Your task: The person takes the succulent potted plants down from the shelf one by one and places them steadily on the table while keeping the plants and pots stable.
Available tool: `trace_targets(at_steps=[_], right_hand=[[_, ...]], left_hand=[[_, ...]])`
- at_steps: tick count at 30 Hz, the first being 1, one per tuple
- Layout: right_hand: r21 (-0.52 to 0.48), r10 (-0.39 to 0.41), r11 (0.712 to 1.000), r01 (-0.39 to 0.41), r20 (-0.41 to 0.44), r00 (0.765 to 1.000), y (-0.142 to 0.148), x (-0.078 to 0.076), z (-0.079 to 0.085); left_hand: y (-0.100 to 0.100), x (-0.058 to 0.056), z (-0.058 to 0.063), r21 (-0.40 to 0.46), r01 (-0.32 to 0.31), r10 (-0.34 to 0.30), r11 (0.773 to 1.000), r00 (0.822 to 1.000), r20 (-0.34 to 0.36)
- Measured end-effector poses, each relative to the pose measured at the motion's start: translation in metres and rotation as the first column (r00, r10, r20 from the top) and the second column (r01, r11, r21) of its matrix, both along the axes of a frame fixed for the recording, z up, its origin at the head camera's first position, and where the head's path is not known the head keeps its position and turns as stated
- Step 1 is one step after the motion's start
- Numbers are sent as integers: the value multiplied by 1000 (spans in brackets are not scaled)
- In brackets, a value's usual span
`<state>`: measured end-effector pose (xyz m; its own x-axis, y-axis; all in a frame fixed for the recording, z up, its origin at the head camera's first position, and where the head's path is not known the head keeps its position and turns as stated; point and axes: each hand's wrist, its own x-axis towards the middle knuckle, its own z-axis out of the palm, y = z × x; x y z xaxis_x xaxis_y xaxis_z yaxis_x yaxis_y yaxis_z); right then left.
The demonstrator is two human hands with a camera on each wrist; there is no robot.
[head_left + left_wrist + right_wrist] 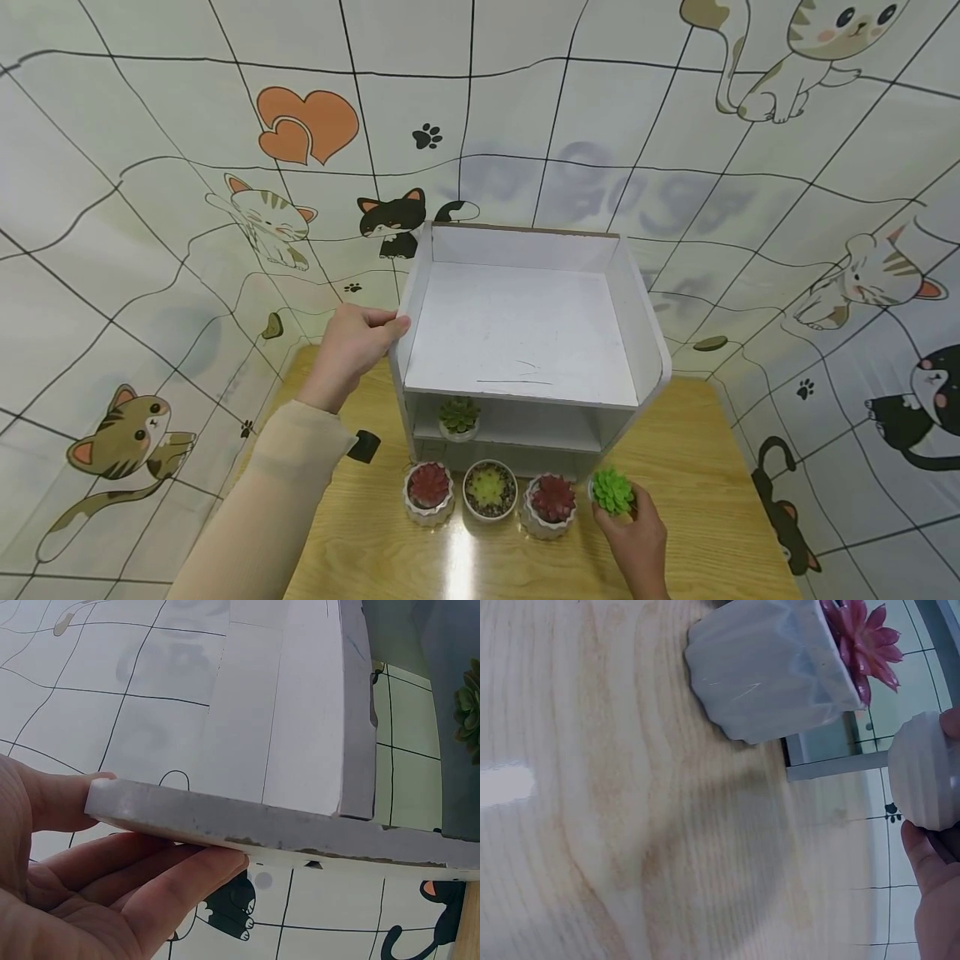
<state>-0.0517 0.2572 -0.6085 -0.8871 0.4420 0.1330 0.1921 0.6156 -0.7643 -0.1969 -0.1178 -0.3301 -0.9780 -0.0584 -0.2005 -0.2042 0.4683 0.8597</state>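
My left hand (358, 343) pinches the left side panel of a white shelf unit (525, 333), thumb on the top edge and fingers beneath, as the left wrist view shows. In my right hand (636, 533) is a bright green potted succulent (612, 492), held by its white ribbed pot (922, 772) near the shelf's front right corner. Left of it, a row of potted succulents lines the shelf's front: a red one (551, 504), a yellow-green one (490, 490) and another red one (428, 492). A dark green succulent (459, 417) stands inside the shelf's middle compartment, at the left.
The shelf stands on a wooden table (352, 533) that reflects a bright light. A small black object (364, 447) shows beside the left sleeve. Behind and around hangs a white gridded cloth (525, 108) printed with cats and hearts.
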Motion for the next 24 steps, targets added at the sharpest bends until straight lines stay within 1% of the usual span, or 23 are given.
trace_targets(at_steps=[12,17,19,24], right_hand=[[24,-34,999,34,4,999,0,4,-15],[25,-36,999,36,15,999,0,5,-22],[17,-35,999,34,31,999,0,5,-26],[2,-14,1000,14,120,993,-1,6,-31]], left_hand=[[-1,-1,1,6,-1,1,1000,1000,15],[0,0,1,5,-2,1,1000,1000,8],[0,0,1,6,-1,1,1000,1000,5],[0,0,1,11,-4,4,1000,1000,9]])
